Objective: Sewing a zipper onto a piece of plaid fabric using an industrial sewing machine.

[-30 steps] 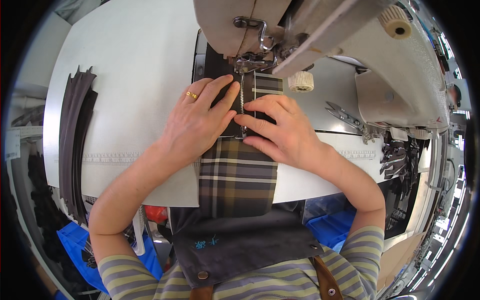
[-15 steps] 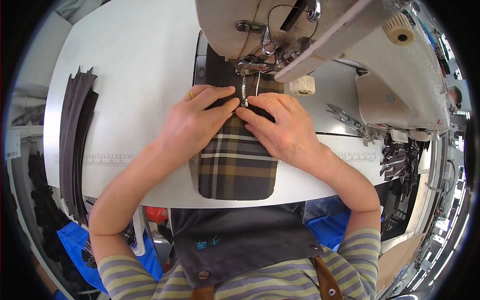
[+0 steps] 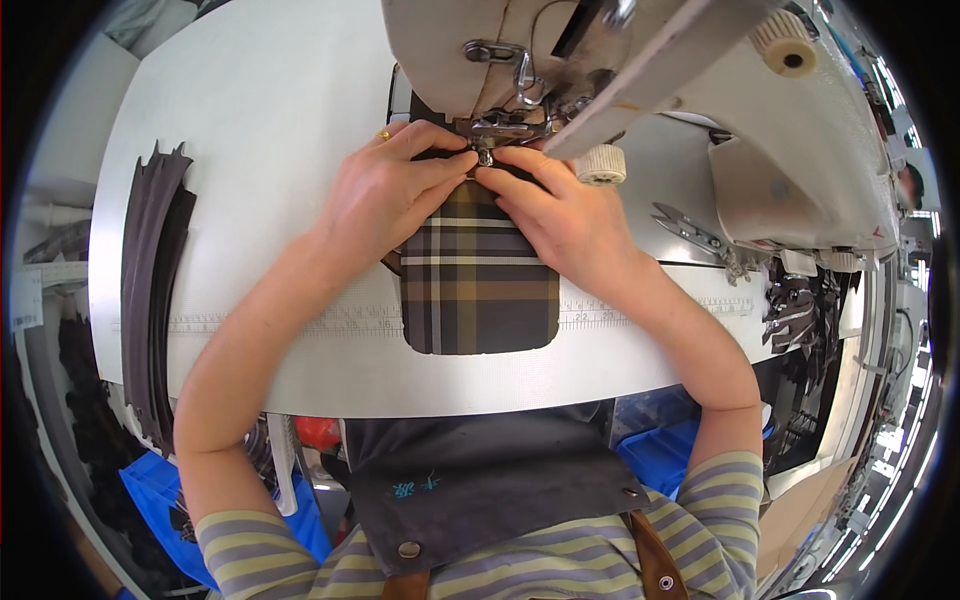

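Observation:
A plaid fabric piece (image 3: pixel 480 290) in dark grey, brown and white, with rounded lower corners, lies under the sewing machine head (image 3: pixel 460 50). At its upper end is a zipper with a silver slider (image 3: pixel 486 157), close below the presser foot (image 3: pixel 490 130). My left hand (image 3: pixel 385 190) is closed at the slider's left side, thumb and fingertips pressed on the zipper's dark edge. On the other side, my right hand (image 3: pixel 570 215) grips the zipper edge between bent fingers and thumb. The fingertips partly hide the zipper tape.
Dark fabric strips (image 3: pixel 150 290) hang over the table's left side. Metal thread snips (image 3: pixel 690 230) lie right of the machine bed. A printed ruler scale (image 3: pixel 640 312) crosses the white table (image 3: pixel 250 130). Blue bins (image 3: pixel 165 505) stand below, and more dark pieces (image 3: pixel 795 310) lie at right.
Both hands and the plaid piece have moved away from me toward the presser foot. The slider is now close below it, and less of the zipper shows.

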Demonstrator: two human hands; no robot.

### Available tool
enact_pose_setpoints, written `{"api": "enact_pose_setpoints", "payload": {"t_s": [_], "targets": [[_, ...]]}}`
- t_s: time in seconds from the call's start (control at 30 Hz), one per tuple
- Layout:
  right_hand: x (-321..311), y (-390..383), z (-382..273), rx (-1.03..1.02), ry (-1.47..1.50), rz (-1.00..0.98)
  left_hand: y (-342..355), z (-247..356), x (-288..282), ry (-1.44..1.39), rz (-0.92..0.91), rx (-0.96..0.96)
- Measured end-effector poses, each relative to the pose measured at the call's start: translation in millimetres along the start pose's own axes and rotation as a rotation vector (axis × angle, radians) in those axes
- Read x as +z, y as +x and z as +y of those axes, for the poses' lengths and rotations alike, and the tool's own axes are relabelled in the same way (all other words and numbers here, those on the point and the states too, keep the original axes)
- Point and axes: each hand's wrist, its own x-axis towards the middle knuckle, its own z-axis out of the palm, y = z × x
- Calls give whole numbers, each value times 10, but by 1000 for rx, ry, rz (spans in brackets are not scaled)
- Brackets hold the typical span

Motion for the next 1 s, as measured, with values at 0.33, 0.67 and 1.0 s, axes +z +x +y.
{"api": "enact_pose_setpoints", "payload": {"t_s": [0.33, 0.67, 1.0], "targets": [[-424, 278, 82, 1042, 1028, -136, -1, -3, 10, -126, -16, -150], [-250, 339, 61, 1039, 1004, -197, 4, 28, -16, -40, -31, -120], [-189, 306, 93, 865, 1115, -110, -12, 29, 1, 22, -43, -66]]}}
